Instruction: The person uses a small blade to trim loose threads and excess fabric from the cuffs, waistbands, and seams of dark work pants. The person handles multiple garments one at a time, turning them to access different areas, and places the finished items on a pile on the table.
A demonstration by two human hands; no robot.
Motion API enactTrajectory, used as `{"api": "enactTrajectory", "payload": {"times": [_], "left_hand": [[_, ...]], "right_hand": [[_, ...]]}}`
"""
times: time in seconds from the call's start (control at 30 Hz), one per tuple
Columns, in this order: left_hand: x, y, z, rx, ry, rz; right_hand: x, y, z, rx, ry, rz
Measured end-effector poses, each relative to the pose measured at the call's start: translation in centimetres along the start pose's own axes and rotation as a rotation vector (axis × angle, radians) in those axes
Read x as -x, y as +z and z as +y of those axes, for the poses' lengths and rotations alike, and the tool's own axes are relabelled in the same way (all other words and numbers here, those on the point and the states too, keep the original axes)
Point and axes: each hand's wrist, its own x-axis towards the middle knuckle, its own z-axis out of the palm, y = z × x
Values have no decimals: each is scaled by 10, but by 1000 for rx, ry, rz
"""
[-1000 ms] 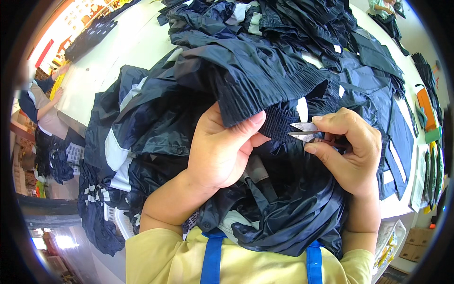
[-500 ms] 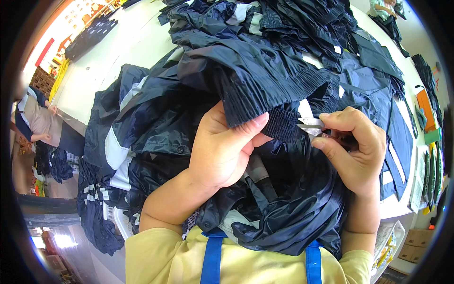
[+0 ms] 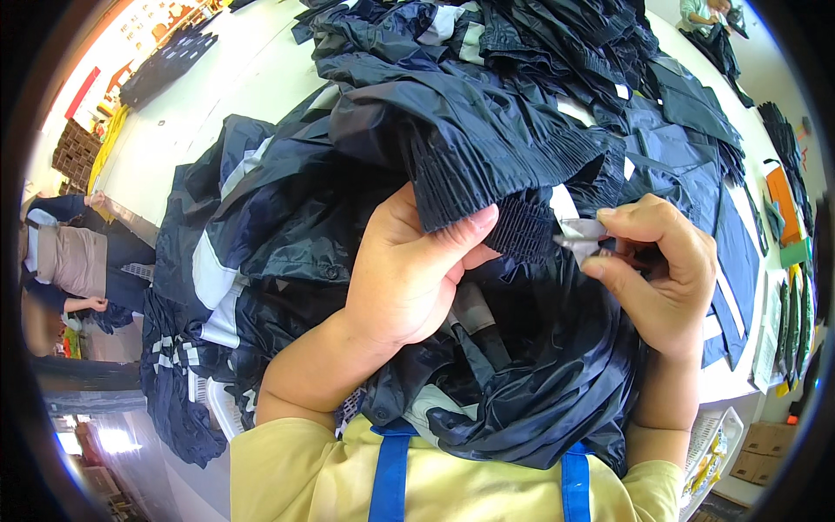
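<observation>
My left hand point(image 3: 409, 283) is closed on the gathered elastic waistband point(image 3: 478, 178) of a dark navy garment, thumb on top and the other fingers partly hidden beneath the cloth. To its right, my right hand point(image 3: 665, 274) pinches a small pair of metal thread snips point(image 3: 581, 233) between thumb and fingers. Their short blades point left, close by the waistband's ruffled edge; whether they touch it I cannot tell. A white label point(image 3: 563, 202) shows just above the blades. The garment's dark, shiny body point(image 3: 539, 383) hangs in folds between my forearms and over my lap.
More dark garments with white strips point(image 3: 487, 39) are heaped across the white table point(image 3: 235, 78). At the right edge lie an orange object point(image 3: 783, 204) and a white basket point(image 3: 722, 452). A co-worker point(image 3: 74, 257) stands at the left; another person point(image 3: 709, 17) is at the far right.
My right hand and the snips have shifted slightly right, away from the waistband's edge. My left hand keeps its hold. The co-worker at the left has moved and changed posture.
</observation>
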Motion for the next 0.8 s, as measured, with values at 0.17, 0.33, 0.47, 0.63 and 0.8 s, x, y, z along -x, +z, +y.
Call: {"api": "enactTrajectory", "payload": {"times": [0.17, 0.33, 0.47, 0.63, 0.8], "left_hand": [[0, -1, 1, -48, -18, -1], [2, -1, 0, -105, 11, -49], [2, 2, -1, 12, -8, -7], [2, 1, 7, 20, -106, -13], [3, -1, 9, 56, -117, -32]], "right_hand": [[-1, 2, -5, 40, -33, -116], [0, 7, -6, 20, -18, -111], [0, 9, -4, 44, -29, -106], [-1, 12, 2, 107, -186, -73], [2, 7, 5, -60, -19, -25]]}}
